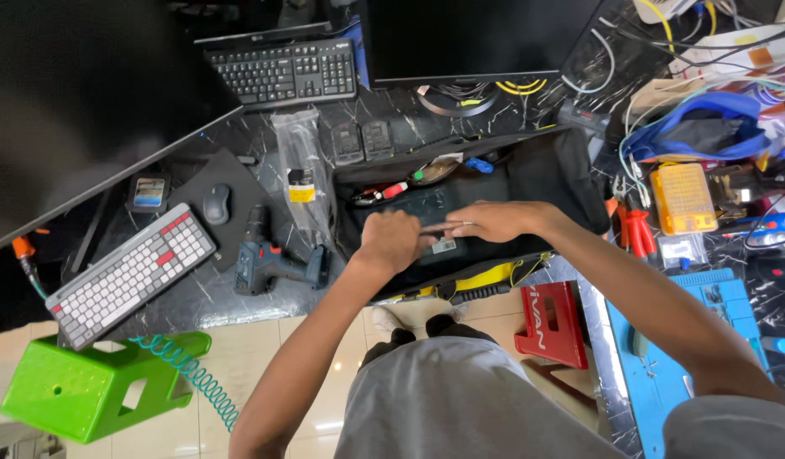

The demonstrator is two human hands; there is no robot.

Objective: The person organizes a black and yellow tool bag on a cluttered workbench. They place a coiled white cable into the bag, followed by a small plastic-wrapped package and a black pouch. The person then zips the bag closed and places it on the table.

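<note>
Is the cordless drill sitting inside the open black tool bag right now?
No, the cordless drill lies on the dark marble table, left of the black tool bag, outside it.

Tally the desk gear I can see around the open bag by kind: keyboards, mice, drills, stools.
Keyboards: 2, a black keyboard and a grey-and-white keyboard with red keys
Mice: 1, a dark mouse
Drills: 1, a blue cordless drill
Stools: 2, a green stool and a red stool
Total: 6
</note>
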